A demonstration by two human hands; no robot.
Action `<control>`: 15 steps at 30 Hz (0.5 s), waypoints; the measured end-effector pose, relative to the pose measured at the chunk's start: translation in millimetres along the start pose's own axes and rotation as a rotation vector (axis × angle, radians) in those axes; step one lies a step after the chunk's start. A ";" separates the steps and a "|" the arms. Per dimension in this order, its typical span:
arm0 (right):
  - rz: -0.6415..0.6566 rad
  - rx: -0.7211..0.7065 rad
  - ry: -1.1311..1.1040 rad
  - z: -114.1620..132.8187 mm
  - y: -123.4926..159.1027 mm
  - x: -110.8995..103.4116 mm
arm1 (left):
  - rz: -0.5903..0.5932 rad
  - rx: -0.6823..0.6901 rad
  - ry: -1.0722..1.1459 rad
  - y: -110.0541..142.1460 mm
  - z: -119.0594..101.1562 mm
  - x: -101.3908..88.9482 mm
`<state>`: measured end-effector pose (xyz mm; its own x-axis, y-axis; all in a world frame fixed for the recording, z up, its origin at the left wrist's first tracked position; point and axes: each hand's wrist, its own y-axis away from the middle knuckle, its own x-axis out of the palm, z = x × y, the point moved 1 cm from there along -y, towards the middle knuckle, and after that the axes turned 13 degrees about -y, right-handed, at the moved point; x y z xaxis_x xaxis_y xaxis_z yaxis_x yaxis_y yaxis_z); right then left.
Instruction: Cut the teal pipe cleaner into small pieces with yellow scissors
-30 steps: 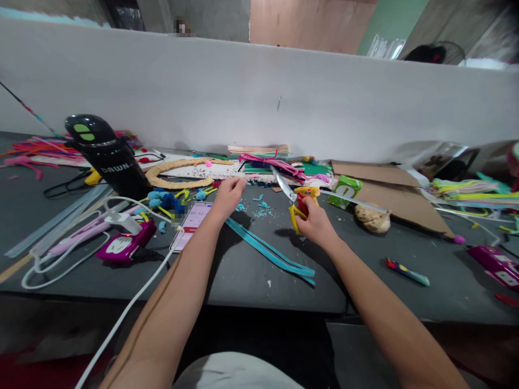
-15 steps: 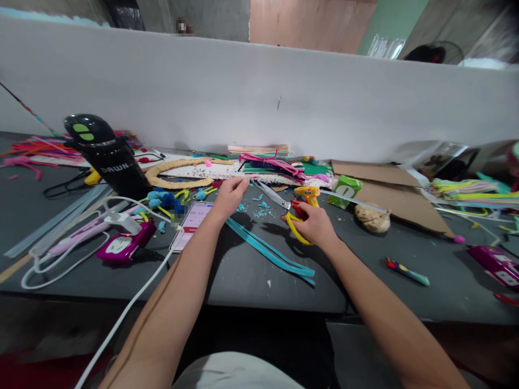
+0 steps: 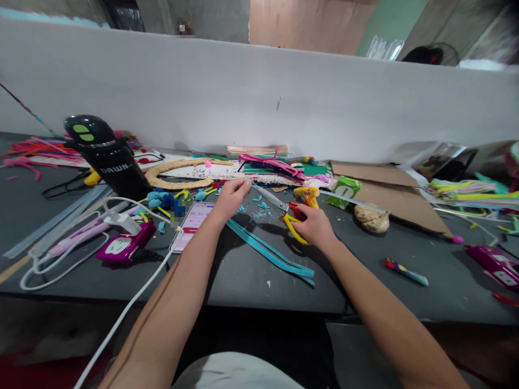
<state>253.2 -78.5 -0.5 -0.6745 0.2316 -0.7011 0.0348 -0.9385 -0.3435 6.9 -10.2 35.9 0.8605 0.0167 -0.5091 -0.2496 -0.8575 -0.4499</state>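
Observation:
My right hand (image 3: 316,222) grips a pair of scissors (image 3: 274,199) by its yellow and red handles. The blades point up and left and look nearly closed, their tips close to the fingertips of my left hand (image 3: 233,199). That hand is closed in a pinch, and whatever is between its fingers is too small to make out. Light blue pipe cleaners (image 3: 271,248) stretch across the dark table from beside my left wrist toward the front. Between my hands lie short blue cut pieces (image 3: 263,206) and fine blue fluff.
A phone (image 3: 194,219) with a running timer lies left of my forearm, near a purple power strip (image 3: 126,243) and a black bottle (image 3: 109,156). Beyond my right hand are a yellow glue gun (image 3: 308,194), a green packet (image 3: 344,192) and cardboard (image 3: 393,202). A cutter (image 3: 406,272) lies right.
The scissors have swung left and down, bringing their blades from pointing up to beside my left fingertips, and they have closed. My left hand has shifted slightly right.

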 end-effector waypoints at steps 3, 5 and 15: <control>0.004 0.005 0.009 1.2 0.0 -0.6 | 0.000 -0.001 -0.002 -0.2 -0.4 0.3; 0.005 0.005 0.013 1.5 0.0 -0.6 | 0.003 -0.003 0.002 -0.3 -0.7 0.5; 0.019 0.018 0.026 -0.6 -1.2 -0.2 | 0.020 -0.004 0.015 -0.5 2.6 1.4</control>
<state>253.8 -77.3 -0.3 -0.6543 0.2203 -0.7234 0.0337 -0.9472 -0.3189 7.0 -8.4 33.5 0.8622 -0.0081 -0.5066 -0.2647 -0.8598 -0.4367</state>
